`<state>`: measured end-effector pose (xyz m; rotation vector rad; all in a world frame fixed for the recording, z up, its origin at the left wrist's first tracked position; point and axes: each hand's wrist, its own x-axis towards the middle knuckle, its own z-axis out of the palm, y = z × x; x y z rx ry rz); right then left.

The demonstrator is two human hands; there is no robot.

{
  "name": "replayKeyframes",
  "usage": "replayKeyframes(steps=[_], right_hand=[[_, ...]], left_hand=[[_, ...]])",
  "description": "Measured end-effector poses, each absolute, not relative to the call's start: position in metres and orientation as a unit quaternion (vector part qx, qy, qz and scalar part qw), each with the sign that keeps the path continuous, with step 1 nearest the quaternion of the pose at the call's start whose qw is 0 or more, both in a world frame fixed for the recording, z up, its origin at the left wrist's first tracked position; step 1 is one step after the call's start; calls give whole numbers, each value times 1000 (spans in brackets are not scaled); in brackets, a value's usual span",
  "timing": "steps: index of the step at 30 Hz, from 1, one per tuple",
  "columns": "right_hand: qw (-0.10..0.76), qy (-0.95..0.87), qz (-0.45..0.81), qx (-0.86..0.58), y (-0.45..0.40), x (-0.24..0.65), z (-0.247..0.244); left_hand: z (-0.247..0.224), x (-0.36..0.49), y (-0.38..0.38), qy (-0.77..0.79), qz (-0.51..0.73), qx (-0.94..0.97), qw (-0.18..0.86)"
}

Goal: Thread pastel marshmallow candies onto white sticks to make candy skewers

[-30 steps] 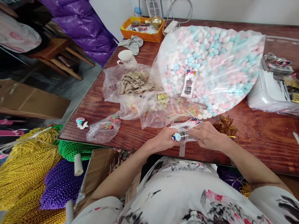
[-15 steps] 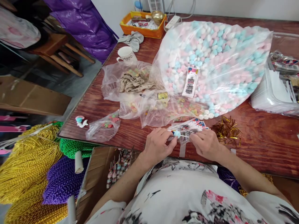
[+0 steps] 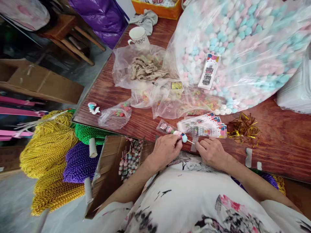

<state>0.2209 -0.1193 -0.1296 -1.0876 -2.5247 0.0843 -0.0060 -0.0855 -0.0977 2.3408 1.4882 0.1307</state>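
Presently, your left hand [image 3: 167, 147] has its grip clamped on a wrapped skewer of sweets [image 3: 177, 133], which lies over the near edge of the counter [image 3: 139, 124]. The skewer points to ten o'clock at its labelled end and four o'clock at its bare stick. Your right hand [image 3: 210, 152] is curled by the stick's tip; whether its grip pinches anything, I cannot tell.

Compared with half a second ago, the skewer's label end now shows beyond your left knuckles, where it was hidden. The fanned cards [image 3: 204, 126], at twelve o'clock from your right hand, are less covered by your hands. Your view has tipped down: the orange tray [image 3: 160, 9] is cut off at the top. Gold ties [image 3: 244, 129] remain at two o'clock from your right hand. Your carton [image 3: 97, 194] sits at eight o'clock from your left.
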Motion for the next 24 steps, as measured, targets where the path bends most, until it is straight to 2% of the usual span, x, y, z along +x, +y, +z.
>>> replayKeyframes(steps=[14,24], right_hand=[[127,-879,102,-448,-123,208,-132],[136,-880,101,-444,-122,205,-133]], left_hand=[[-93,5,-91,567,-35,809,153],[-86,6,-91,569,-25,812,129]])
